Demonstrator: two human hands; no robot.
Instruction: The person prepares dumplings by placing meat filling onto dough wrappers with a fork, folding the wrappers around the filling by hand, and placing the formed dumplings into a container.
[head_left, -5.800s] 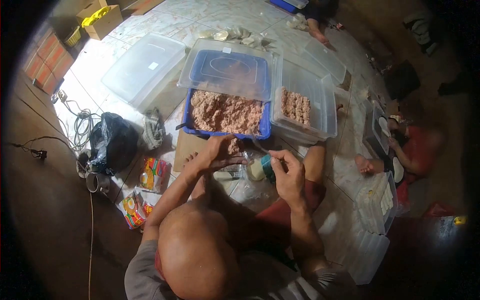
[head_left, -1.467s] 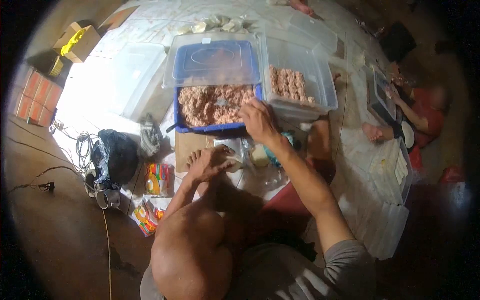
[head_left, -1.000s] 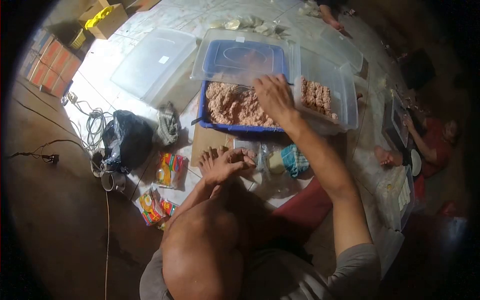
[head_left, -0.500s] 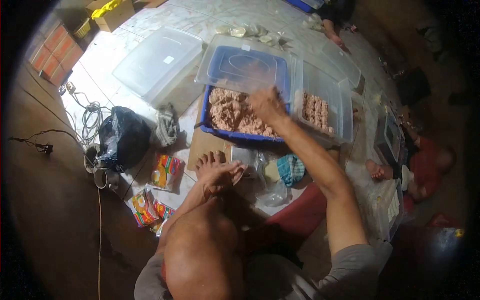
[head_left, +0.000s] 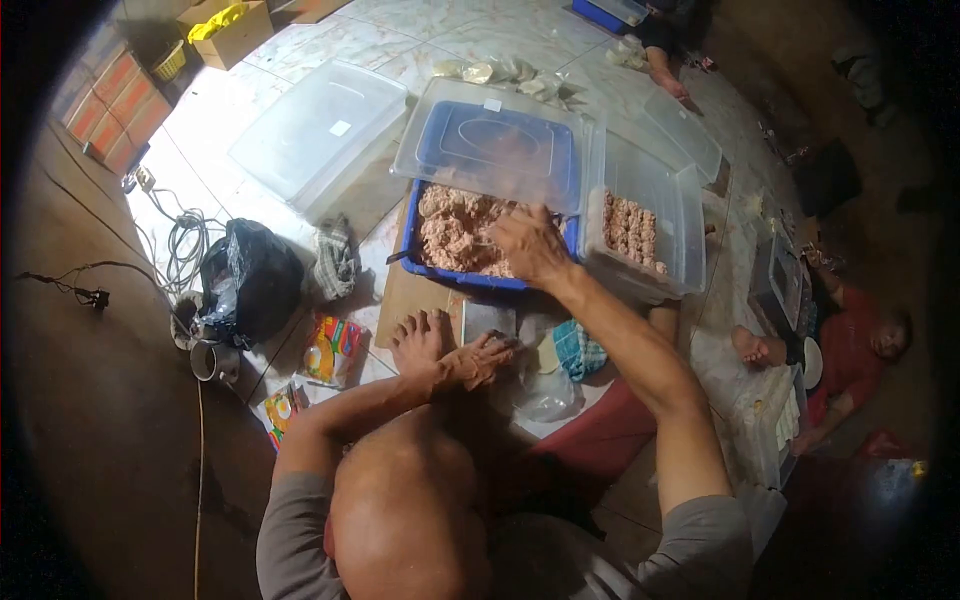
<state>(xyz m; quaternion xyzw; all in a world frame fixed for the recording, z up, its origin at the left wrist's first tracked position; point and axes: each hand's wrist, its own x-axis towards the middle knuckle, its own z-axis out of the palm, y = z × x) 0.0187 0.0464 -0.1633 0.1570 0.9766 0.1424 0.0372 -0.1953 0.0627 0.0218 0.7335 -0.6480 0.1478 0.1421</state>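
Observation:
A blue tub [head_left: 408, 240] holds a lumpy pinkish mixture like minced meat [head_left: 445, 235]. My right hand [head_left: 535, 248] is over the right part of the mixture, with its fingers curled downward. A thin pale thing shows at its fingertips, too unclear to name. My left hand [head_left: 483, 362] reaches across my raised knee, its fingers loosely stretched out. It is just below a flat silvery plate [head_left: 488, 320], beside my bare foot [head_left: 418, 340]. Whether the left fingers touch the plate, I cannot tell. A clear lid [head_left: 490, 140] covers the tub's far part.
To the right, a clear container [head_left: 685, 235] holds rows of shaped pieces [head_left: 630, 235]. A teal checked cloth [head_left: 578, 350] and plastic bag [head_left: 550, 400] lie nearby. At left are a black bag [head_left: 250, 270], mug [head_left: 212, 360] and colourful packets [head_left: 335, 350]. Another person [head_left: 850, 350] is at right.
My right hand has lowered slightly toward the mixture. My left hand has moved right and its forearm now crosses in front of my knee. The view has shifted a little.

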